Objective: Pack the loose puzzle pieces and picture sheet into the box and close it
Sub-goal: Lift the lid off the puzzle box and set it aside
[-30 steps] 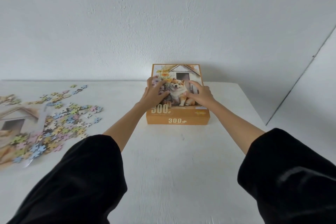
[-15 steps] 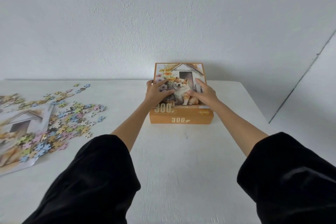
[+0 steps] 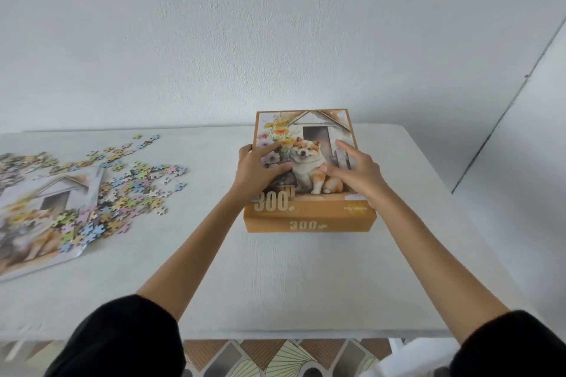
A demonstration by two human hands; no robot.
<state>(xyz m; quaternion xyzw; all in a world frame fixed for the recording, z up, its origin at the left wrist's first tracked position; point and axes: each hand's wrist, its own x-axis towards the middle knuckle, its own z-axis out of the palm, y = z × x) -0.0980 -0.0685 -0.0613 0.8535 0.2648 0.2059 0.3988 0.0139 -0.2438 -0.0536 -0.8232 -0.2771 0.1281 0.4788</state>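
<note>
Shut box [image 3: 309,220] on the table [image 3: 275,285]
Its long side ran near to far. The left hand [image 3: 260,170] and right hand [image 3: 358,174] lay flat on the lid [image 3: 315,128], fingers open.

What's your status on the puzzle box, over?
Left hand, right hand flat on puzzle box, lid on. Puzzle pieces, picture sheet loose on table, unpacked.

One table [image 3: 275,278] from where I stand. On it sit one orange puzzle box [image 3: 309,217] and one picture sheet [image 3: 46,214]. The loose puzzle pieces [image 3: 131,190] are too many to count, several dozen at least. Two grips: left grip [image 3: 260,171], right grip [image 3: 358,174].
</note>
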